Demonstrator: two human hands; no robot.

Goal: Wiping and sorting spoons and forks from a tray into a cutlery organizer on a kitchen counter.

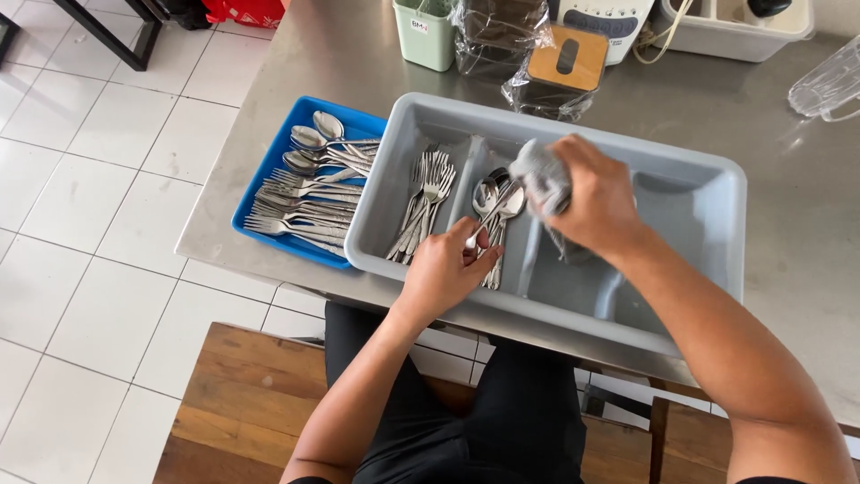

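My left hand (445,267) pinches the handle end of a steel spoon (491,208) over the grey cutlery tray (708,184). My right hand (598,199) grips a grey cloth (539,178) wrapped around the spoon's bowl end. The tray's left compartment holds several forks (424,204). Its middle compartment holds a few spoons (488,190) under the one I hold. The wide right compartment looks bare. To the tray's left, a blue tray (262,179) carries several forks (294,213) and spoons (321,142).
Everything rests on a steel table (788,233). Along its far edge stand a pale green container (425,33), plastic-wrapped items (502,36), a wooden-topped box (566,59), a white bin (735,31) and a clear glass jug (829,85). A wooden bench (242,403) stands below me on white floor tiles.
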